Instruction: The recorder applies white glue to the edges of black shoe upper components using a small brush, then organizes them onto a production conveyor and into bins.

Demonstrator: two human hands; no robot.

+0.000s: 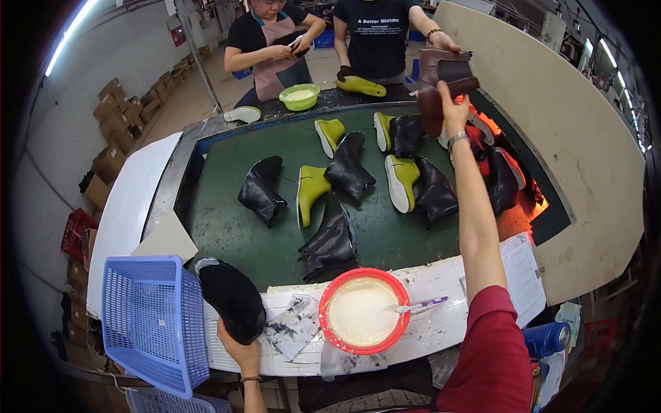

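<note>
Brown leather, or something much like it, makes up the boot upper [428,77] at the end of your outstretched right arm. Your right hand [452,110] is closed on its lower right side, so the upper hangs just above and left of your wrist, over the far right part of the green belt [224,224]. A co-worker's hand [446,41] touches its top edge.

Your left hand [239,352] is curled around the near end of a black boot piece [233,299], which slants up and left from your grip over the white bench [430,281]; its fingers are partly hidden, so you can't fairly tell how tight they are. Just left of that piece stands a blue plastic basket [144,263]. To its right, well apart from both your hands, sits a red bowl [323,313] of white paste, a toothbrush [425,304] resting across its rim. Past the bowl, black uppers [349,168] and lime-green foot forms [312,187] lie scattered on the belt.
</note>
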